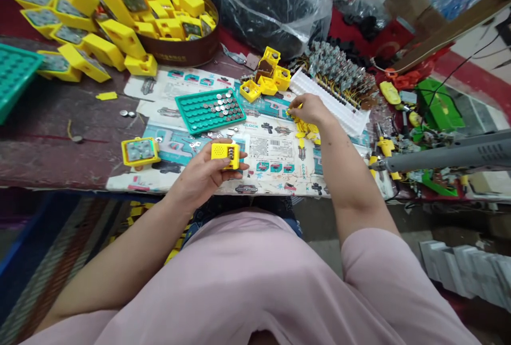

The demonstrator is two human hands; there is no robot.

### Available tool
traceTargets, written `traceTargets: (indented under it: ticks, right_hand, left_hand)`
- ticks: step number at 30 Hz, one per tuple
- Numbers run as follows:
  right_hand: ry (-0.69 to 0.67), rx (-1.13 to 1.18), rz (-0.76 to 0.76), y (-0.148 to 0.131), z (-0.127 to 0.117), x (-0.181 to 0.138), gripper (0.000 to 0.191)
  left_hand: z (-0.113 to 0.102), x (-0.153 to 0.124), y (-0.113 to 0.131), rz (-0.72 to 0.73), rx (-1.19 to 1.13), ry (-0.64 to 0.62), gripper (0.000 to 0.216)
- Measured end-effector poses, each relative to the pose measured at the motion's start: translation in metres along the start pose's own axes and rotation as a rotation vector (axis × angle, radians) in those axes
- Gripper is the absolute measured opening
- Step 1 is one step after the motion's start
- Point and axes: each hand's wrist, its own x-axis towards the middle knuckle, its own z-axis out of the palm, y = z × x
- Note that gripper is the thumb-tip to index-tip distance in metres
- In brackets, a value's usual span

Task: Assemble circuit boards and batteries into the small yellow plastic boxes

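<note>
My left hand [203, 172] is closed around a small yellow plastic case [219, 156] above the table's front edge. The thumb lies by the case's uncovered battery slot, where shiny metal shows. Farther right, my right hand [309, 109] reaches to a pile of small yellow battery covers [306, 128]. Its fingertips are pinched together, with a bit of yellow plastic showing at them. Between the hands and a little farther back sits a teal tray [207, 113] of round button cells [225, 104].
Several yellow cases [267, 85] stand behind the tray. A round tin [179, 52] heaped with cases is at back left. A white foam tray [331, 103] borders wired parts [339, 71]. One case [140, 152] lies left; a grey electric screwdriver [443, 154] juts in from the right.
</note>
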Motion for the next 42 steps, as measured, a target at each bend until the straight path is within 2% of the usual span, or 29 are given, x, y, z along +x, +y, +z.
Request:
traceTargets:
  ticks: [7, 11, 14, 16, 20, 22, 23, 27, 31, 34, 37, 42]
  right_hand:
    - [0.030, 0.061, -0.042, 0.002, -0.002, 0.001, 0.019]
    - [0.136, 0.252, -0.113, -0.004, -0.003, -0.014, 0.027]
    - [0.221, 0.560, -0.137, -0.021, 0.003, -0.045, 0.019]
    - [0.217, 0.779, -0.170, -0.038, 0.010, -0.074, 0.021]
    - [0.085, 1.015, -0.244, -0.067, 0.023, -0.132, 0.021]
    - [0.094, 0.987, -0.336, -0.077, 0.029, -0.151, 0.018]
    - [0.161, 0.925, -0.406, -0.081, 0.032, -0.157, 0.016]
    - [0.578, 0.497, -0.737, -0.086, 0.042, -0.165, 0.018]
    - [0.746, 0.222, -0.873, -0.085, 0.049, -0.162, 0.017]
    - [0.778, 0.107, -0.855, -0.085, 0.053, -0.162, 0.013]
    - [0.707, 0.095, -0.776, -0.086, 0.055, -0.165, 0.013]
    - [0.579, 0.296, -0.606, -0.089, 0.060, -0.168, 0.013]
  left_hand:
    - [-0.003, 0.002, -0.004, -0.015, 0.011, -0.024, 0.054]
    - [-0.003, 0.002, -0.005, 0.003, 0.007, -0.006, 0.050]
    - [0.001, 0.001, -0.004, 0.043, -0.047, 0.042, 0.045]
    - [0.004, 0.002, -0.004, 0.053, -0.097, 0.039, 0.040]
    - [0.006, 0.004, -0.007, 0.062, -0.164, 0.021, 0.031]
    - [0.006, 0.004, -0.010, 0.073, -0.159, 0.010, 0.033]
    - [0.006, 0.004, -0.013, 0.081, -0.150, -0.004, 0.035]
    - [0.007, 0.002, -0.021, 0.104, -0.127, -0.083, 0.047]
    - [0.010, -0.001, -0.025, 0.116, -0.116, -0.111, 0.052]
    - [0.012, -0.002, -0.025, 0.129, -0.109, -0.095, 0.052]
    - [0.013, -0.002, -0.025, 0.138, -0.100, -0.080, 0.049]
    - [0.014, -0.002, -0.028, 0.157, -0.103, -0.079, 0.051]
